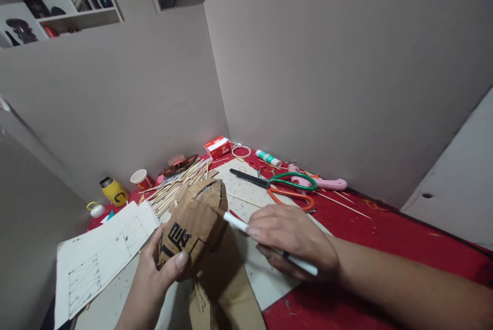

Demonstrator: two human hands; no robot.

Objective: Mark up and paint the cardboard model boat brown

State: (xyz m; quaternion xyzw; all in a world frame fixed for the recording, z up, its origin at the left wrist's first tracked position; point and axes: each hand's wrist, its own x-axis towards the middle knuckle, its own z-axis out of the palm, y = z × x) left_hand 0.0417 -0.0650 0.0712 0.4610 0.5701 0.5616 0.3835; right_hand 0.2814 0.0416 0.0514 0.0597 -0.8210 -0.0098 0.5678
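Above red surface [385, 237], right fingers [275, 237] closed round slim white rod-shaped tool [235, 221], long axis slanting, tip up-left; left fingers [173, 270] half-curled, holding brown cardboard form [198, 210].

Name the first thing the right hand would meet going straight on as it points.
Probably the cardboard piece held in the left hand. The thin white tool in the right hand leads, its tip at or very near that surface; depth makes contact unclear.

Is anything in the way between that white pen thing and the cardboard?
No, nothing visible. The right hand holds the white pen-like tool with its tip at the cardboard piece, which the left hand grips. Whether the tip touches, I can't tell.
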